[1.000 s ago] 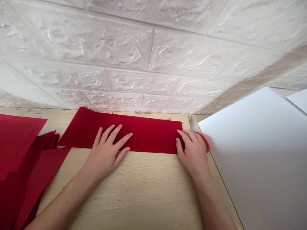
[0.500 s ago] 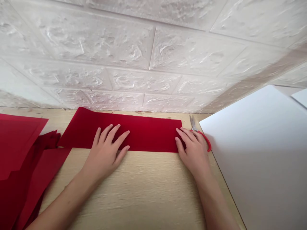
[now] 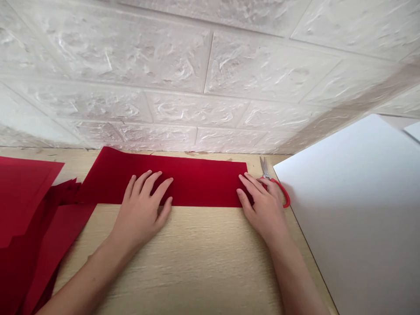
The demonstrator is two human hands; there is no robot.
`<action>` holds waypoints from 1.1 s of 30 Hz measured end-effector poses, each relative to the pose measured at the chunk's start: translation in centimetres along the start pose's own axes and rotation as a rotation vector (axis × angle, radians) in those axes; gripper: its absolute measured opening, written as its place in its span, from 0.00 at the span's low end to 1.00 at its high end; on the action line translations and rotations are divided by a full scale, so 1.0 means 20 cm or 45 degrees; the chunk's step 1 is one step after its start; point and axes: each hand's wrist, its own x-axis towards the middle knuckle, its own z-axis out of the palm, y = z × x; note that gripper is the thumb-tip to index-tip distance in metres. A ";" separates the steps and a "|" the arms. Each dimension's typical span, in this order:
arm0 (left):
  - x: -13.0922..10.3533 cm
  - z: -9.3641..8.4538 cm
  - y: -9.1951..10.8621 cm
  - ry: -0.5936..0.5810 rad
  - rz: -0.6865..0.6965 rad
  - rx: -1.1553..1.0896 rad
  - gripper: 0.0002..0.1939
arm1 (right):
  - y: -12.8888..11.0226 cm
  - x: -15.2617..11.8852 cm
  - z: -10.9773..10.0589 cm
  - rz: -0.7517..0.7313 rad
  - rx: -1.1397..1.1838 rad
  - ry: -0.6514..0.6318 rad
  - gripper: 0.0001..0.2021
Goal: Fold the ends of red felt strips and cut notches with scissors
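A long strip of deep red material [image 3: 203, 181], felt or paper I cannot tell, lies flat on the pale wooden table [image 3: 193, 258] along the wall. My left hand [image 3: 146, 201] rests on its near edge left of the middle, fingers spread. At the strip's right end, my right hand [image 3: 260, 199] touches the edge with its fingertips, fingers stretched out. Scissors with red handles [image 3: 285, 199] lie just beyond and beside my right hand, blades toward the wall; that hand partly covers the handles.
Several red sheets [image 3: 24, 197] and dark red pieces [image 3: 65, 192] overlap in a pile at the left. To the right stands a large white panel or box [image 3: 354, 210]. A white brick-patterned wall [image 3: 173, 70] borders the table's far side. Small scraps lie along the wall's foot.
The red strip has slid slightly to the left, and both hands have shifted left with it. The scissors and the white panel look nearly unmoved.
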 end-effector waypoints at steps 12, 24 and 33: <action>-0.01 0.00 0.00 -0.005 0.000 0.013 0.23 | -0.01 -0.01 0.00 0.006 -0.025 -0.086 0.24; -0.01 0.00 0.00 -0.116 -0.098 -0.047 0.26 | -0.01 -0.01 0.00 -0.012 -0.077 -0.095 0.24; 0.18 -0.13 -0.09 -0.272 -0.417 0.125 0.39 | -0.02 -0.03 0.02 -0.017 -0.113 -0.053 0.25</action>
